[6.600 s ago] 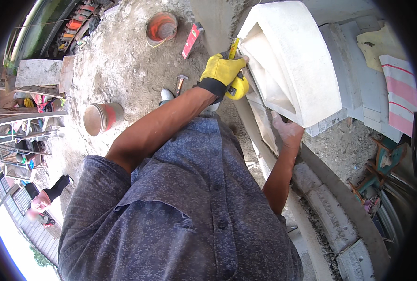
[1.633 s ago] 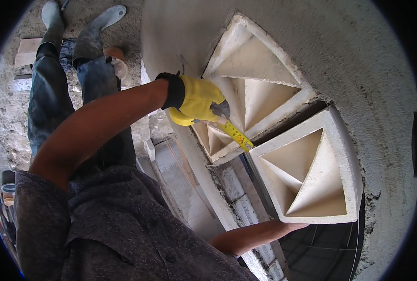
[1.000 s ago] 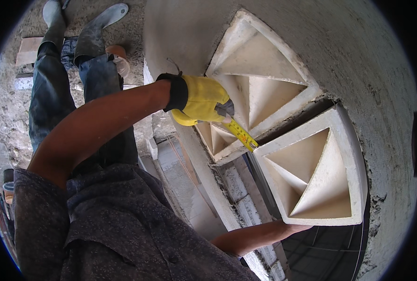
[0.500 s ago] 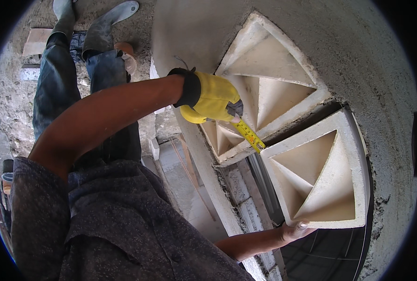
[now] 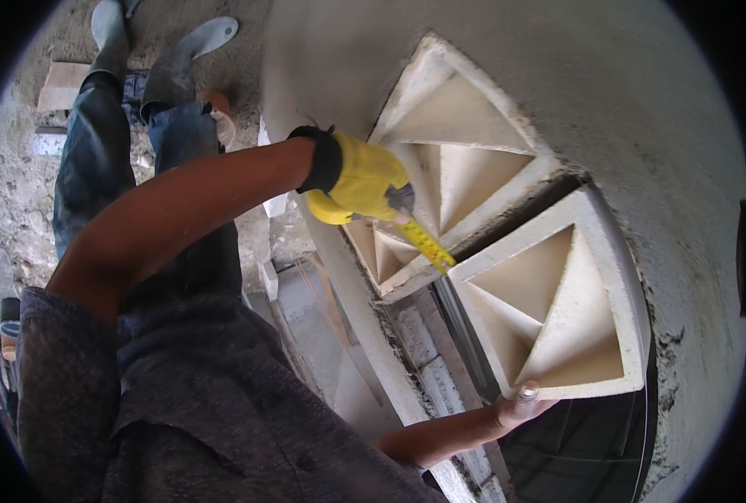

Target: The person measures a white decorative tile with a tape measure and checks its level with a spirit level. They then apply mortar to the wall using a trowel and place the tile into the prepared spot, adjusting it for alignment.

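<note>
a rough grey wall (image 5: 691,226) fills the upper and right part of the view. in it sits a fixed block (image 5: 473,109), pale, with three-sided hollows; the left hand covers part of it, so i can't tell if it is one piece or two. just below and to the right is a loose block (image 5: 570,327) of the same look, tilted, with a narrow dark gap (image 5: 515,220) between them.

the loose block lies to the lower right of the gloved left hand (image 5: 364,178) and directly above the bare right hand (image 5: 517,411). the right hand is the nearer one: it touches the block's lower edge, thumb on the front, fingers out of sight underneath, so it seems to grasp it from below. the block's front looks nearly square, with no clear long axis.

the left hand is clenched around a yellow tape measure (image 5: 327,208). its blade (image 5: 427,244) slants down and right to the loose block's left corner; whether the tip touches or stops just beside it, i can't tell. the blade carries dark marks, too blurred to read. no label or lettering can be made out on either block.
</note>
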A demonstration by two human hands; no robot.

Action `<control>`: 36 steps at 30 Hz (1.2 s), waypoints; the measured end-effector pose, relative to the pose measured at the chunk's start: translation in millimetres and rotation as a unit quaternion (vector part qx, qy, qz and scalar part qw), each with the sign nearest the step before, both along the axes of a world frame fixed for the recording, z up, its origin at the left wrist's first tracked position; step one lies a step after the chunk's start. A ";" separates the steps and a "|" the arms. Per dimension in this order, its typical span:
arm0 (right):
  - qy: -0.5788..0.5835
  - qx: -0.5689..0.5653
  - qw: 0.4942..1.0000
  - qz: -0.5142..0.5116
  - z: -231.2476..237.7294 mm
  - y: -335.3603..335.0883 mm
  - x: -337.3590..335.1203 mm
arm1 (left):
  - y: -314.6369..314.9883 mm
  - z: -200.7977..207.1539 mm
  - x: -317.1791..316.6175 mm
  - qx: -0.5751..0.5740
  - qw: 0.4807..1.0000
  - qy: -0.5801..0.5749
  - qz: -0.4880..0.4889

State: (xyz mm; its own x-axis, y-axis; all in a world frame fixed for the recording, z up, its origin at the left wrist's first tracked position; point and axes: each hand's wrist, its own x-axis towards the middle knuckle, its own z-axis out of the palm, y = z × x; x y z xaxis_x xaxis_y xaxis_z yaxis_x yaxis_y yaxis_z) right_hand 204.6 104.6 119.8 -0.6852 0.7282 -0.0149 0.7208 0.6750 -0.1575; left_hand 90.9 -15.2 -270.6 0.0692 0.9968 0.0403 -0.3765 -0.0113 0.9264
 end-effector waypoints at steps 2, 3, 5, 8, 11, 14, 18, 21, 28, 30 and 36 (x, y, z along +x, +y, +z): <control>-0.023 0.035 0.999 0.023 -0.5 0.6 -0.8 | -11.3 -3.1 -0.8 0.005 0.999 0.014 -0.029; -0.033 0.054 0.998 0.031 0.6 -0.4 0.3 | -20.9 -5.2 -4.2 0.043 0.998 -0.025 -0.046; -0.035 0.055 0.996 0.062 -6.2 -3.0 -2.0 | -51.6 -5.7 -10.7 -0.014 0.988 -0.111 -0.102; 0.158 -0.036 0.983 0.080 -34.0 -14.4 21.7 | -95.5 28.5 -30.5 -0.098 0.975 -0.197 -0.031; 0.306 -0.129 0.943 0.033 -84.3 -13.6 78.5 | -103.5 79.9 -32.0 -0.125 0.942 -0.302 0.077; 0.274 -0.192 0.941 -0.056 -128.8 -10.1 107.4 | -73.8 117.0 -25.5 -0.137 0.915 -0.300 0.233; 0.303 -0.252 0.910 -0.132 -157.2 -27.6 74.7 | -22.7 132.5 -11.3 -0.155 0.833 -0.388 0.364; 0.300 -0.233 0.915 -0.134 -169.6 -30.7 73.6 | -0.8 162.9 -16.4 -0.176 0.806 -0.377 0.422; 0.347 -0.313 0.878 -0.099 -158.4 -31.6 49.8 | 29.8 173.9 -6.6 -0.268 0.805 -0.150 0.507; 0.336 -0.290 0.891 -0.091 -158.3 -31.0 42.5 | 32.7 165.5 -3.6 -0.249 0.807 -0.122 0.522; 0.216 -0.206 0.937 -0.180 -154.7 -24.5 32.4 | 29.3 169.0 -7.0 -0.234 0.827 0.046 0.509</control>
